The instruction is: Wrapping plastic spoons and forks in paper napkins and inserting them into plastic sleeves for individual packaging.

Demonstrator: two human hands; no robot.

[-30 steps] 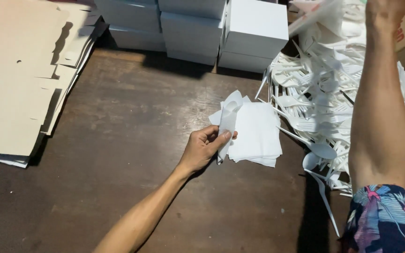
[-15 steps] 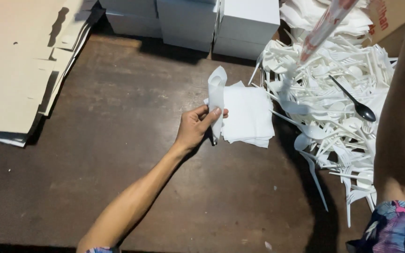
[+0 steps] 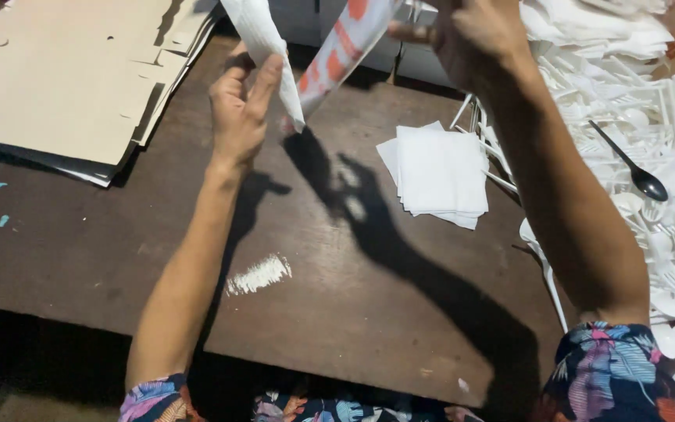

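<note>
Head view: our left hand [image 3: 242,109] pinches a white napkin [image 3: 263,39]; our right hand [image 3: 462,39] grips an orange-striped sleeve [image 3: 345,47]. Flat cardboard sheets [image 3: 64,86] fill the bench's far-left corner.

Bench [image 3: 197,258]: dark brown wood, worn, with a white smear near the middle.
Left edge: stack of flat tan cardboard sheets [image 3: 64,86].
Centre right: small stack of white napkins [image 3: 441,173].
Right side: heap of white plastic cutlery [image 3: 666,172], one black spoon [image 3: 630,164] on top.
Back: white boxes, mostly hidden.
</note>
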